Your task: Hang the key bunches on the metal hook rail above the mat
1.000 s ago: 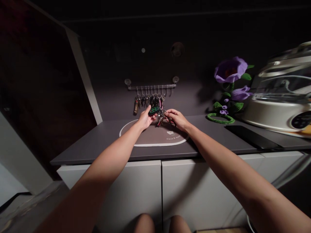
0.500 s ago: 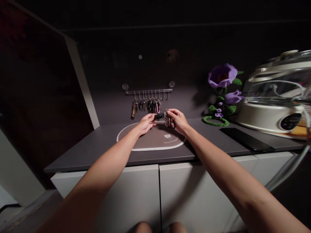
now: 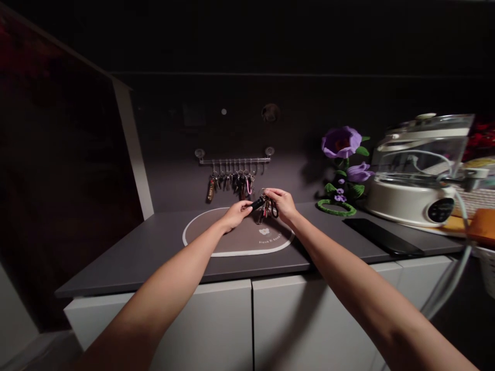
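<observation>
A bunch of keys (image 3: 263,210) with a small black fob (image 3: 257,204) is held up in front of the wall rack. My left hand (image 3: 236,215) is closed on the black fob, which tilts up to the right. With thumb and finger, my right hand (image 3: 281,202) pinches the metal key ring at the top of the bunch. A dark loop dangles beside its fingers. Both hands are above an oval brown mat (image 3: 216,242) with a white rim. Behind them, several keys (image 3: 232,180) hang from a clear hook rack (image 3: 235,161) on the wall.
Right of my hands, a purple flower ornament (image 3: 342,141) stands on the dark counter (image 3: 127,257). A black flat slab (image 3: 381,237) lies before it. Further right is a cream appliance (image 3: 402,201) with a clear cover and a cable. White cabinet doors (image 3: 209,319) are below.
My view has tilted up, so the scene sits lower. The black fob has turned from nearly level to a steeper slant, and the keys hang lower under the ring. Both hands keep their grip.
</observation>
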Motion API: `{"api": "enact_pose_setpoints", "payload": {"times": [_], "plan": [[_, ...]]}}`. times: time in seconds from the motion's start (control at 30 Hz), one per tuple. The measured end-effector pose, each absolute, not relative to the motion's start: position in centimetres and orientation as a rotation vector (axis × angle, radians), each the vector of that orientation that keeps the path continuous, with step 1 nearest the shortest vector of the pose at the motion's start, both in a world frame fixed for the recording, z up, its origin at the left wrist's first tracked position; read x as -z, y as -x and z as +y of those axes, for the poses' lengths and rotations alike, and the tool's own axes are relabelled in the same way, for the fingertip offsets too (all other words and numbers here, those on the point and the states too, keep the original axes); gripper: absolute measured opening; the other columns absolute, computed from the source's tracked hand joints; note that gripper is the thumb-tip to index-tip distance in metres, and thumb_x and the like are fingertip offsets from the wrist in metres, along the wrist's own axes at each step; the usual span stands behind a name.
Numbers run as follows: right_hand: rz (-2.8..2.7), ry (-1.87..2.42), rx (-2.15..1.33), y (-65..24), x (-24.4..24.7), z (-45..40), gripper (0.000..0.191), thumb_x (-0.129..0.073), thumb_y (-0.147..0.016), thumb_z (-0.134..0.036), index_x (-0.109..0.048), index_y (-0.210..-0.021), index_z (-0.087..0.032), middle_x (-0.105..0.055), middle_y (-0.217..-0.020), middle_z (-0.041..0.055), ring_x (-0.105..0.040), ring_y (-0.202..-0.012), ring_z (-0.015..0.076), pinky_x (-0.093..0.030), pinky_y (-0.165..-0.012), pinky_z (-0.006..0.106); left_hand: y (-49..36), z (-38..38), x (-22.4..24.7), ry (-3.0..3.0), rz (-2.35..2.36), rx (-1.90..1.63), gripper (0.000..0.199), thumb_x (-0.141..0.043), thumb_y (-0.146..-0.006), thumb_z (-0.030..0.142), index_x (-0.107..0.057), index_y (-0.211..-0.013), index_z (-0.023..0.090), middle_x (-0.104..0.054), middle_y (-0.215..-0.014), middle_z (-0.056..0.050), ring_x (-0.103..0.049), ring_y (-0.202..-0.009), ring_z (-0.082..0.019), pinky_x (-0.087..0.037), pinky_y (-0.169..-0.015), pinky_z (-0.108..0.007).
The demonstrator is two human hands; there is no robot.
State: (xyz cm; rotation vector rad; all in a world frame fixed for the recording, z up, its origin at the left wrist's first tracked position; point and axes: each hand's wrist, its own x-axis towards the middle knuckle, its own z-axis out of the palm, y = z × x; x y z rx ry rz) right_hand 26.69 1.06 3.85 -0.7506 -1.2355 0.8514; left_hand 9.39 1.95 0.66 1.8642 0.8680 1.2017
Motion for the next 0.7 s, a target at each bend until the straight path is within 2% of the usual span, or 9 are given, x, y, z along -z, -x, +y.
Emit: {"api": "enact_pose_setpoints", "payload": {"times": [0.13, 0.27, 0.4, 0.53, 0.7], "plan": [[-1.27, 0.758, -0.864, -26.8, -5.0, 1.2, 0.031, -0.072, -0.051, -0.036, -0.067, -0.073, -0.015, -0.066, -0.07, 0.0025, -0.055, -0.061, 0.0111, -0.044, -0.058, 0.024, -9.5, 2.1, -0.7, -2.047, 1.013, -1.279, 0.024, -0.054, -0.076, 0.02, -0.06, -0.098, 0.014, -0.064, -0.095, -0.007, -0.056, -0.085, -0.015, -0.042, -0.084, -0.031], [-1.265, 0.771, -0.895, -26.9, -6.4, 2.0, 0.03, -0.073, -0.05, -0.033, -0.067, -0.073, -0.016, -0.064, -0.064, 0.0003, -0.051, -0.052, 0.0091, -0.039, -0.048, 0.022, -9.4, 2.5, -0.5, -2.104, 1.194, -1.424, 0.024, -0.055, -0.075, 0.021, -0.059, -0.097, 0.014, -0.06, -0.095, -0.008, -0.055, -0.078, -0.014, -0.044, -0.078, -0.03], [-1.244, 0.808, -0.859, -27.1, -7.5, 3.6, 0.029, -0.072, -0.05, -0.033, -0.066, -0.073, -0.016, -0.062, -0.059, -0.0004, -0.047, -0.046, 0.0087, -0.035, -0.042, 0.022, -9.4, 2.6, -0.4, -2.191, 1.222, -1.488, 0.016, -0.051, -0.078, 0.023, -0.06, -0.089, 0.015, -0.058, -0.086, -0.006, -0.053, -0.073, -0.013, -0.044, -0.074, -0.028], [-1.211, 0.818, -0.786, -27.2, -8.5, 5.4, 0.03, -0.07, -0.051, -0.032, -0.065, -0.074, -0.014, -0.063, -0.062, 0.0007, -0.049, -0.048, 0.0089, -0.037, -0.045, 0.022, -9.5, 2.5, -0.3, -2.298, 1.234, -1.468, 0.014, -0.045, -0.08, 0.022, -0.058, -0.078, 0.016, -0.058, -0.081, -0.005, -0.052, -0.075, -0.014, -0.042, -0.074, -0.028], [-1.177, 0.813, -0.734, -26.6, -9.7, 7.5, 0.024, -0.066, -0.055, -0.027, -0.065, -0.074, -0.012, -0.061, -0.059, 0.0005, -0.051, -0.051, 0.0094, -0.04, -0.049, 0.022, -9.6, 2.5, -0.3, -2.336, 1.275, -1.471, 0.015, -0.044, -0.082, 0.021, -0.057, -0.076, 0.016, -0.059, -0.08, -0.004, -0.052, -0.076, -0.014, -0.041, -0.073, -0.027]]}}
